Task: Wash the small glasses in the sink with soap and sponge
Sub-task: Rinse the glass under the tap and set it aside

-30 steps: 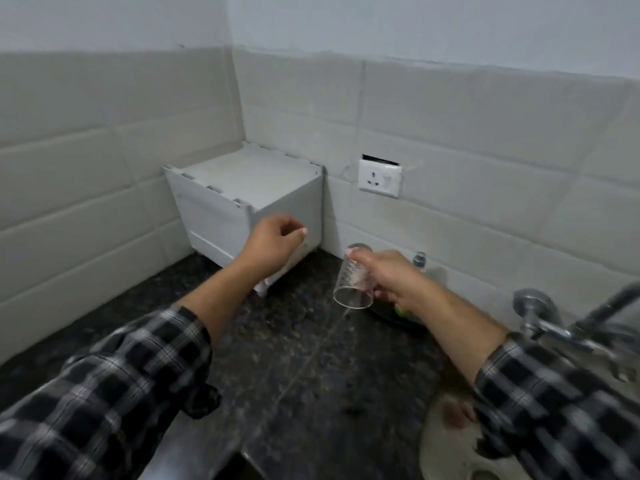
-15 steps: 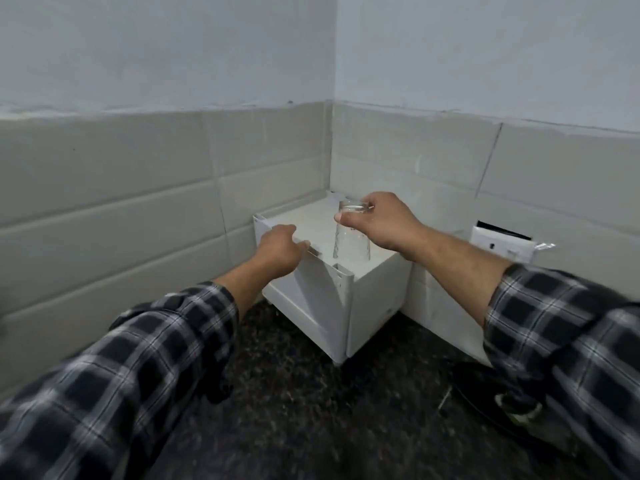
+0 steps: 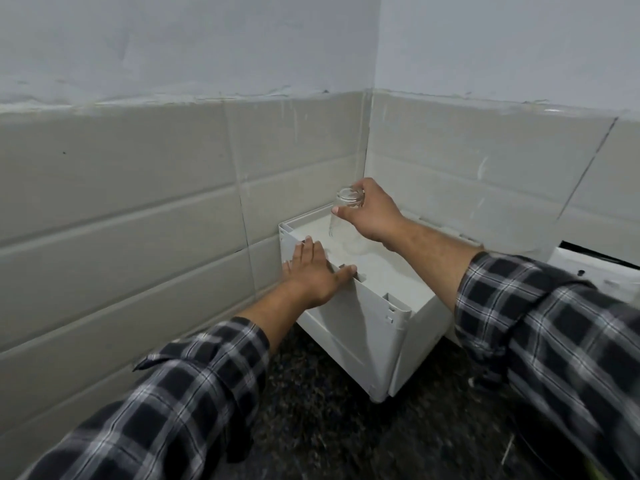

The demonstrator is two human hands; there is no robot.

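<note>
Right hand pinches inverted glass | left hand spread flat on box | risk: glass may tip or slip if released off-level

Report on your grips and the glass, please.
Right grip holds glass upside down over white box. Left grip flat on box rim. Nothing blocking.

I see the box on the bench in the wall corner, the glass over its top, my left hand on its left edge, my right hand on the glass.
</note>
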